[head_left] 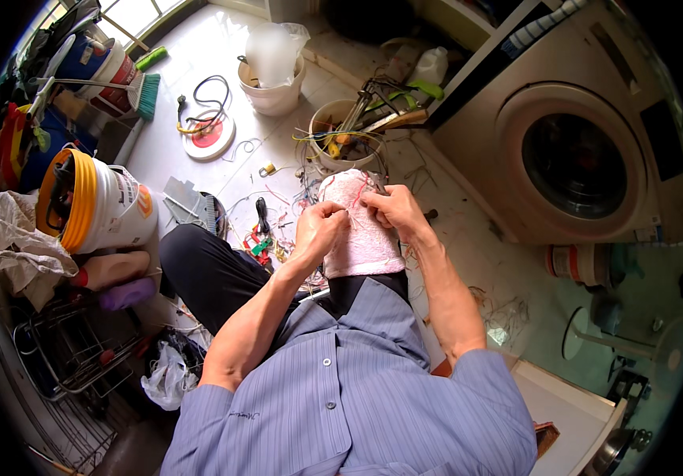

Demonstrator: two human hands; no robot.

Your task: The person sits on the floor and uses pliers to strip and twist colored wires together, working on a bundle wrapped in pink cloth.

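A pink towel (361,252) lies over my right thigh and knee, below both hands. On the towel's upper part a thin red wire (359,189) curls up to my right hand (397,213), whose thumb and fingers are pinched on it. Just to the left, my left hand (321,228) is closed in a pinch close above the cloth. Whatever sits between its fingertips is too small to make out. Loose wires, a black cable (261,214) and small red and green pieces (260,247) are scattered on the floor left of my knee.
Ahead stand a bucket of tools (332,131) and a white bucket (274,97). A cable lies by a round white reel (209,140). To the left is a white bucket with a yellow rim (123,208); to the right, a washing machine (508,178).
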